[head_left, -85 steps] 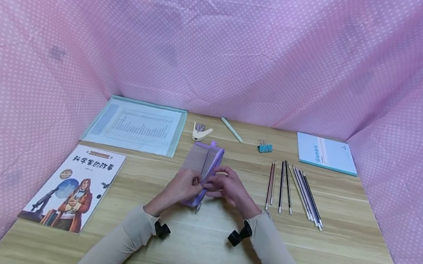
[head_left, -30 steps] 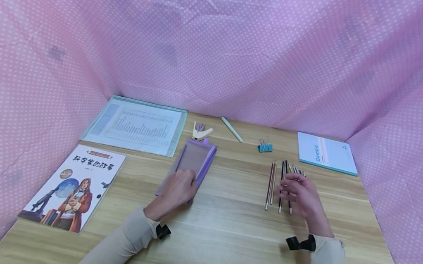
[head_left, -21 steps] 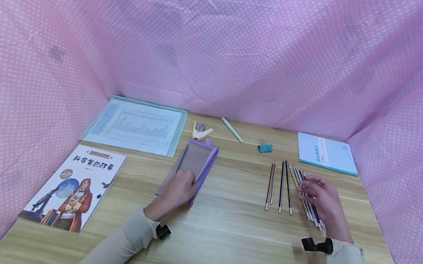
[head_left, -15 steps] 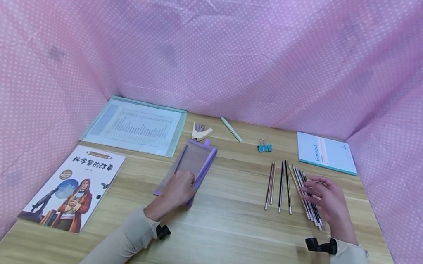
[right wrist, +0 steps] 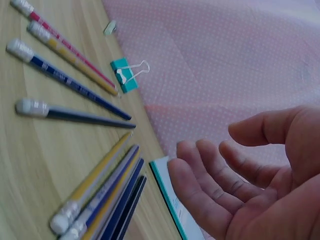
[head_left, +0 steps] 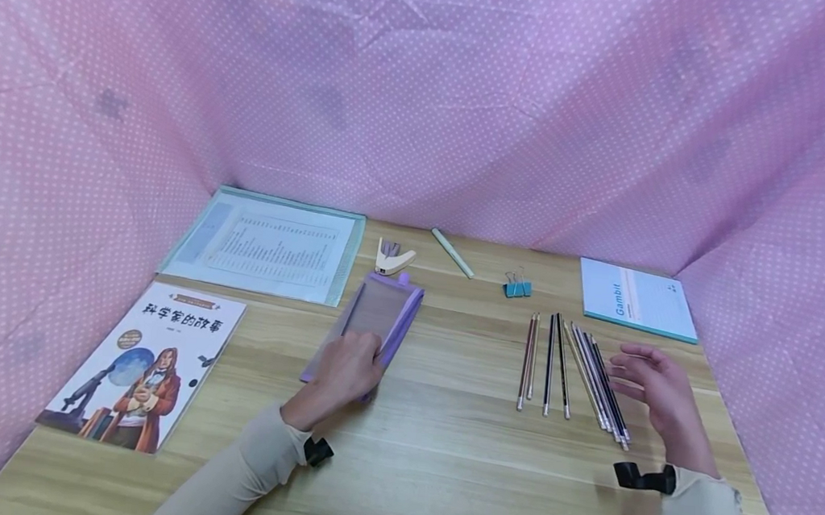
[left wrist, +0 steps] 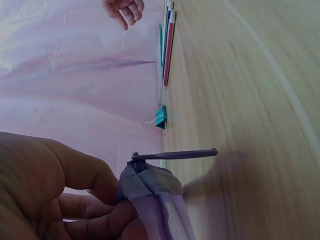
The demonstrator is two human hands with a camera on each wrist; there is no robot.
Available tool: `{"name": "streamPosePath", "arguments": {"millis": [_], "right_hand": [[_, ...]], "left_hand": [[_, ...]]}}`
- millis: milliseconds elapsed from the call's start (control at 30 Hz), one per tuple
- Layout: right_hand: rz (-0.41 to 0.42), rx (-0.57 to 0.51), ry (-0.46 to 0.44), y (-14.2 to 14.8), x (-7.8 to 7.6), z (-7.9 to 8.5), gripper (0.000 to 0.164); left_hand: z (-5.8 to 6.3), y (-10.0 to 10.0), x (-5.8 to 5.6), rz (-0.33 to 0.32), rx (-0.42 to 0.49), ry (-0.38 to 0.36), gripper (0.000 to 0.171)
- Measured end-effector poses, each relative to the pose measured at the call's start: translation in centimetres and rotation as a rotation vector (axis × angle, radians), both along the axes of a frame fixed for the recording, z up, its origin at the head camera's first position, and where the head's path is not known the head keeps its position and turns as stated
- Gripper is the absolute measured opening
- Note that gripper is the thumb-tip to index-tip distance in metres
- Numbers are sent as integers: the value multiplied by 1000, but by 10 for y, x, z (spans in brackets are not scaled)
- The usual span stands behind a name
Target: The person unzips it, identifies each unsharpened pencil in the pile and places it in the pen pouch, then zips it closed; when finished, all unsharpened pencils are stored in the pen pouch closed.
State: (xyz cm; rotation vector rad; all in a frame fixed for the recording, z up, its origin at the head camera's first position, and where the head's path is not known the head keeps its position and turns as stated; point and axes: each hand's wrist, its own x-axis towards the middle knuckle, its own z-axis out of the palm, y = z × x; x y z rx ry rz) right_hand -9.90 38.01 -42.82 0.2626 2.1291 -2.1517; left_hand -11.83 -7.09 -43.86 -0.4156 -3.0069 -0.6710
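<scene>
My left hand (head_left: 341, 369) grips the near end of a purple mesh zip pencil case (head_left: 383, 304). The left wrist view has the thumb and fingers pinching the case's corner (left wrist: 150, 182), beside a dark zipper pull (left wrist: 175, 154). Over on the right, my right hand (head_left: 657, 390) hovers with fingers loosely bent and nothing in them. It is just right of a bunch of pencils (head_left: 595, 377) with white eraser ends. Left of that bunch lie two dark pencils (head_left: 549, 365), then a red pencil (head_left: 525, 363) beside a yellowish one.
Behind the case are a cream stapler-like tool (head_left: 394, 260) and a pale green pen (head_left: 452, 252). A teal binder clip (head_left: 518, 287) and a notebook (head_left: 638, 299) lie back right. On the left are a document folder (head_left: 268, 246) and a picture-covered book (head_left: 145, 366). Pink dotted cloth (head_left: 422, 129) surrounds the table.
Both hands were at the case's zipper. My right hand has since let go and moved right across the pencils to beyond them. The case has shifted slightly left, still in my left hand.
</scene>
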Motion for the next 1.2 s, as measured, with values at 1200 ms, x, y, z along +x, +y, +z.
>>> {"name": "streamPosePath", "arguments": {"millis": [1200], "right_hand": [[155,614,-157,11,-13,-18,45]], "left_hand": [[1,1,0,-26,38,-14,30]]}}
